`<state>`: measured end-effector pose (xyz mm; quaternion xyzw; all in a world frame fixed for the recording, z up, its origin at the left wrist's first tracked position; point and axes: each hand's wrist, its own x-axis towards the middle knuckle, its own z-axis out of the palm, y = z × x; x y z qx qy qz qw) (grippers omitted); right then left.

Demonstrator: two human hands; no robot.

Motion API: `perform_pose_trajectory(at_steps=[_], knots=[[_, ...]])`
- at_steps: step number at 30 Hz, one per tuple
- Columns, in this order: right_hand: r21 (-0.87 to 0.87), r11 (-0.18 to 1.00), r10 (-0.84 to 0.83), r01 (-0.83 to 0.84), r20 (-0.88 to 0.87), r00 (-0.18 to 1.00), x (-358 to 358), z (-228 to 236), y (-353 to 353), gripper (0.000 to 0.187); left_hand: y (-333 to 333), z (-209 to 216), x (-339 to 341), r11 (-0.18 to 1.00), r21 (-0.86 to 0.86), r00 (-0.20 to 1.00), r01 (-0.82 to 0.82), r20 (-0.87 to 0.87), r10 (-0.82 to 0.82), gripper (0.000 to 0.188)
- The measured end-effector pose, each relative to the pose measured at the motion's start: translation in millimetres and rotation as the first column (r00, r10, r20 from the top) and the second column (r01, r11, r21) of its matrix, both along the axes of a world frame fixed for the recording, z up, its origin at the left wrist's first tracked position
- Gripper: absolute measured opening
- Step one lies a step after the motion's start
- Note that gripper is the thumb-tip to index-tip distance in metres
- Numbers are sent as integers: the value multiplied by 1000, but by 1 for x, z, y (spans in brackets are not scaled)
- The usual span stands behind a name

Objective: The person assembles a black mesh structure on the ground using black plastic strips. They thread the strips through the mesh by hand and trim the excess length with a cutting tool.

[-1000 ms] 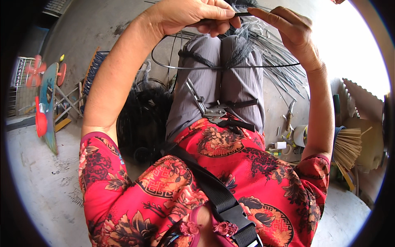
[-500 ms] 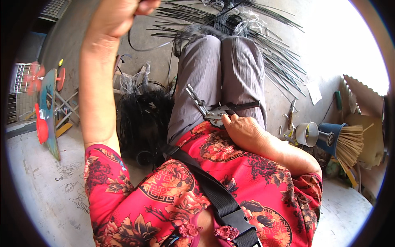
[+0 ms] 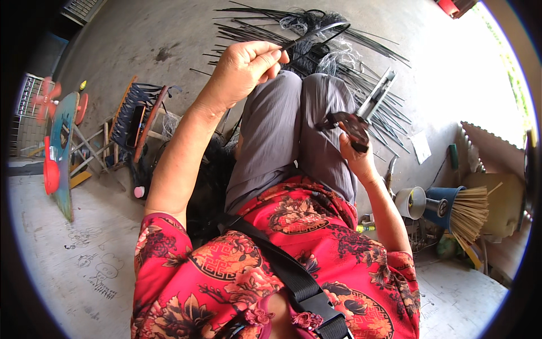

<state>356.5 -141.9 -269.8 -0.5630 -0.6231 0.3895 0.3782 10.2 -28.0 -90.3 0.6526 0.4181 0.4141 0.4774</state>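
Note:
My left hand (image 3: 245,70) is raised above my left knee, thumb and fingers pinched on the end of a thin black plastic strip (image 3: 316,33). The strip arcs out to the right over the pile on the floor. My right hand (image 3: 358,158), above my right thigh, grips a metal hand tool (image 3: 377,101) with a long silver channel and dark, curved handles. The channel points away and up to the right. Strip and tool are apart. Part of the right-hand grip is hidden behind the dark handles.
Black strips (image 3: 243,34) and clear wrapping (image 3: 344,56) lie on the floor ahead. A small wooden chair (image 3: 135,121) with dark webbing and a teal board (image 3: 65,152) stand at left. At right are a blue bucket (image 3: 443,206) with thin sticks (image 3: 471,209) and a white pot (image 3: 410,203).
My left hand has come down and right with the black strip. My right hand has lifted the metal tool off my lap and moved it forward and right.

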Motion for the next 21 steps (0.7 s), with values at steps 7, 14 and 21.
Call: perform_pose_trajectory(at_steps=[7, 14, 21], knots=[[-6, 1000, 5, -5, 40, 999, -1, 4, -37, 23, -20, -1, 18, 995, 98, 998, -20, -54, 26, 22], [-240, 970, 1, -28, -110, 994, -41, 113, 20, 26, -27, 10, 42, 991, 129, 998, -34, -39, 40, 19], [-217, 974, -41, 67, 126, 991, -61, 130, 34, 23, -35, 3, 54, 946, 298, 976, -130, -129, 175, 18]])
